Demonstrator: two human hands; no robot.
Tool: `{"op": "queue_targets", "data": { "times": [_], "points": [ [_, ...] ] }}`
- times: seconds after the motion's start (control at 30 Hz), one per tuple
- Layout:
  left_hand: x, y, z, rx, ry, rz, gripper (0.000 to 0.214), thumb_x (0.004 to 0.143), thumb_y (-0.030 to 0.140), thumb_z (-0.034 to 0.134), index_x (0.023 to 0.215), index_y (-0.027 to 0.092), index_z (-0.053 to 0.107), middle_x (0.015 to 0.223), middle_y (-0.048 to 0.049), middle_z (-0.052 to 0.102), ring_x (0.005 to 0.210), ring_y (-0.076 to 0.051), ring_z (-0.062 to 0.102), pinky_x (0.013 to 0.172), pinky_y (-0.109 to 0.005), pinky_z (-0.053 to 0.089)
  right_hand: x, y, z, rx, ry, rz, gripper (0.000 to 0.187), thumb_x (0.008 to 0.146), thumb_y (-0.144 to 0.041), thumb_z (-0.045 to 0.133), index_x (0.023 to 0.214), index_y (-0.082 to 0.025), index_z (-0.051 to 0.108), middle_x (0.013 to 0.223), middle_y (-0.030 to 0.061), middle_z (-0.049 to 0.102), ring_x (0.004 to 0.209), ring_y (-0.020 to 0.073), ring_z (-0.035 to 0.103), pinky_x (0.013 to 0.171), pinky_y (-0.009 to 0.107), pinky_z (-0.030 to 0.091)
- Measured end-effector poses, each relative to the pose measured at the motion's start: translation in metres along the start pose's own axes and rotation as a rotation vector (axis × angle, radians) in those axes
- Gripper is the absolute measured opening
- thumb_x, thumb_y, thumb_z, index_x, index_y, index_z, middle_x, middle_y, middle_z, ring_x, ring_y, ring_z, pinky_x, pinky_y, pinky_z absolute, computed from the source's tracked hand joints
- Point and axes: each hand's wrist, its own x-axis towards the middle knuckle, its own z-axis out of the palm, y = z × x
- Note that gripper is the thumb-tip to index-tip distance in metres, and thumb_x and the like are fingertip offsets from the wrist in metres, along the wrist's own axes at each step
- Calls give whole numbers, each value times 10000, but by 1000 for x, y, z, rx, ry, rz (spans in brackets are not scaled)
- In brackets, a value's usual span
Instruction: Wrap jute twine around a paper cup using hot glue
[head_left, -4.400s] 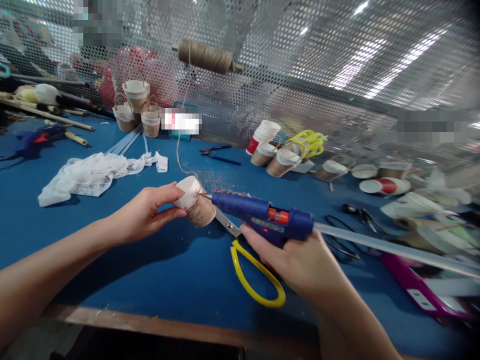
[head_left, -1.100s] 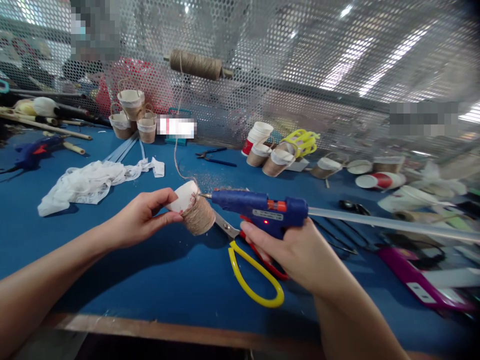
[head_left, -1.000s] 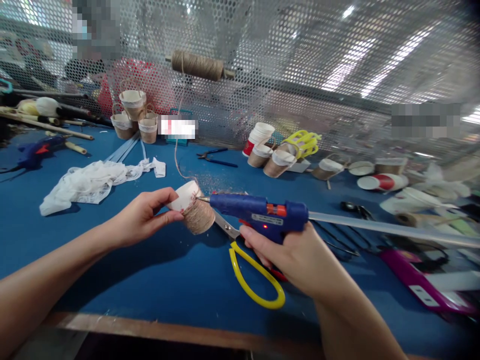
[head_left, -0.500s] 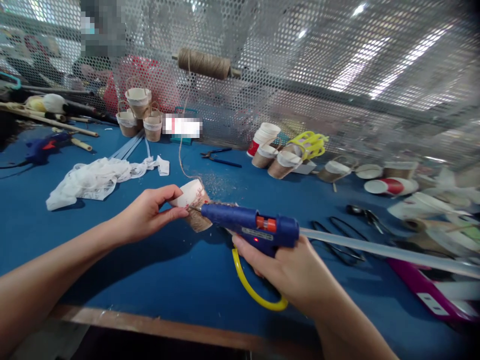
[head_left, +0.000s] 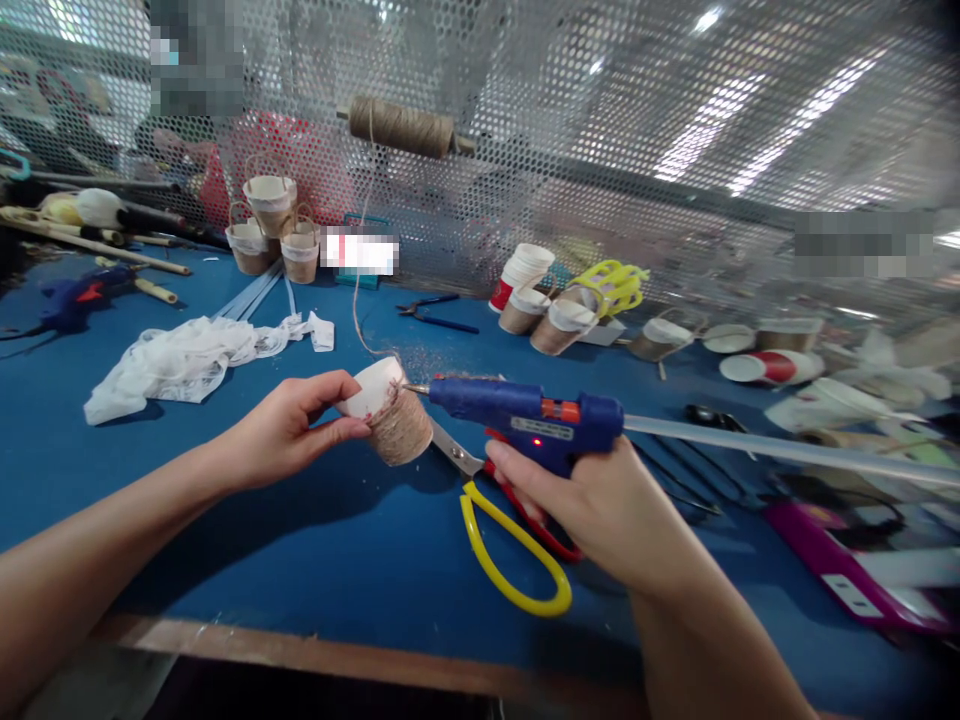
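Note:
Between the thumb and fingers of my left hand [head_left: 307, 420] is the rim of a paper cup [head_left: 403, 428], tilted on its side and wrapped in brown twine. A strand of twine [head_left: 356, 300] runs from the cup up to a spool [head_left: 401, 127] at the mesh. My right hand [head_left: 592, 510] is wrapped round the handle of a blue glue gun [head_left: 517, 412] with a red light lit. Its metal nozzle is at the cup's upper edge; whether it touches, I cannot tell. Scissors [head_left: 517, 550] with yellow and red handles lie below the glue gun, partly hidden by my right hand.
White lace [head_left: 180, 360] lies at the left, near a second glue gun [head_left: 82, 298]. Twine-wrapped cups [head_left: 300, 255] stand at the back left. Pliers [head_left: 439, 315] lie mid-table. Further cups [head_left: 562, 325] and a purple power strip [head_left: 825, 565] are at the right.
The glue gun has moved right and slightly up, its nozzle going from the near side of the cup to its upper right edge. More of the cup and the scissors now shows.

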Motion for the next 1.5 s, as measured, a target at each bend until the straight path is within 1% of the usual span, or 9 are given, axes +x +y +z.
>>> {"op": "queue_targets", "data": {
  "times": [0.43, 0.63, 0.83, 0.97, 1.13, 1.23, 1.3, 1.4, 1.5],
  "points": [
    [0, 5, -3, 86, -38, 39, 103, 820, 227, 495, 808, 140, 548, 734, 1, 585, 644, -102, 514, 596, -191, 408, 30, 33, 2, 476, 11, 306, 162, 703, -301, 605, 675, -150, 552, 454, -59, 476, 404, 73, 423, 441, 221, 363],
    [0, 8, -4, 163, -94, 39, 147, 832, 258, 469, 830, 133, 547, 744, -19, 604, 666, -125, 539, 633, -227, 418, 67, 67, 11, 295, 137, 473, 231, 777, -291, 575, 621, -124, 545, 577, -12, 549, 460, 55, 464, 452, 196, 380],
    [0, 13, -6, 199, -152, 22, 155, 834, 249, 448, 849, 126, 541, 788, -48, 622, 719, -156, 567, 665, -265, 427, 91, 82, 33, 152, 64, 594, 279, 867, -318, 493, 1093, -157, 528, 1071, 72, 566, 872, 167, 579, 732, 364, 495],
    [0, 13, -7, 207, -148, 37, 147, 833, 247, 451, 836, 130, 540, 770, -42, 621, 704, -153, 567, 656, -263, 429, 98, 76, 32, 89, 65, 564, 276, 859, -301, 506, 1093, -159, 536, 1132, 86, 542, 943, 188, 558, 794, 389, 471],
    [-2, 16, -8, 155, -171, 56, 139, 837, 239, 456, 858, 136, 546, 817, -53, 631, 740, -154, 575, 693, -271, 435, 83, 42, 31, 178, -9, 380, 324, 844, -397, 491, 828, -122, 662, 1015, 119, 628, 985, 232, 541, 776, 312, 438],
    [-3, 17, -7, 105, -212, 60, 127, 837, 226, 462, 873, 142, 550, 878, -63, 640, 790, -157, 582, 736, -273, 432, 72, 20, 41, 426, -202, 271, 506, 880, -507, 320, 815, -168, 690, 917, 76, 672, 888, 173, 584, 726, 272, 450],
    [-3, 18, -6, 95, -231, 57, 122, 836, 224, 465, 865, 142, 550, 873, -61, 642, 787, -155, 581, 735, -267, 429, 67, 11, 48, 768, -323, 240, 470, 827, -550, 404, 823, -178, 692, 838, 63, 677, 831, 159, 589, 726, 276, 447],
    [-3, 18, -6, 73, -228, 46, 114, 831, 226, 477, 843, 138, 549, 828, -43, 632, 757, -144, 567, 715, -252, 425, 63, 6, 53, 1121, -232, 219, 264, 652, -444, 678, 725, -190, 685, 788, 26, 664, 756, 132, 575, 697, 252, 442],
    [-2, 17, -7, -9, -185, 28, 107, 819, 229, 500, 818, 132, 543, 771, -16, 600, 713, -123, 541, 677, -229, 420, 57, 5, 49, 1184, -64, 193, 160, 596, -321, 744, 634, -184, 671, 769, -6, 647, 712, 87, 549, 647, 199, 427]
  ]
}}
